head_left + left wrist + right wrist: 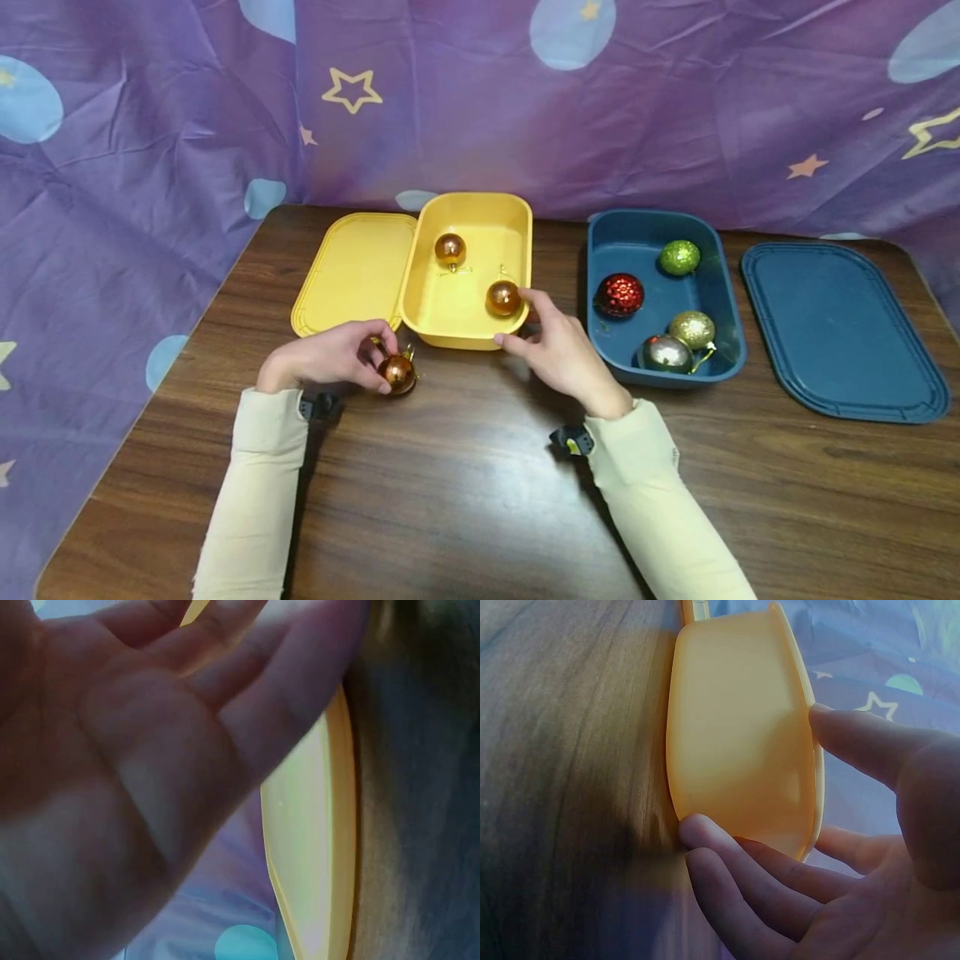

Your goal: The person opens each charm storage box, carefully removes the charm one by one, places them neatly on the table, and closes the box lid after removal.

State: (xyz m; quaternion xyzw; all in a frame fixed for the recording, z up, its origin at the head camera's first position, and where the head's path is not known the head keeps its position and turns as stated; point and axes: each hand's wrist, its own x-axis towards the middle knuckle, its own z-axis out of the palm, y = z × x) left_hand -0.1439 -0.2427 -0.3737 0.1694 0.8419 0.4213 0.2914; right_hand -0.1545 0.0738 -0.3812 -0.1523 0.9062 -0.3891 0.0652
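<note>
My left hand (348, 354) holds a shiny copper-coloured Christmas ball (397, 372) between thumb and fingers, low over the table just in front of the yellow box (465, 333). In the left wrist view the palm fills much of the picture and the ball is hidden. At the box's near right corner, my right hand (558, 350) grips the wall. Its thumb (847, 739) lies against the rim, and other fingers bend round the corner. Inside the box rest two more copper balls, one (450, 249) towards the back and another (503, 297) near the right hand's index finger.
A yellow lid (356, 275) lies left of the yellow box. To the right stands a blue box (660, 227) with a red ball (619, 295), a green one (679, 257), a gold one (692, 330) and a silver one (666, 354). Beyond it lies a blue lid (843, 329).
</note>
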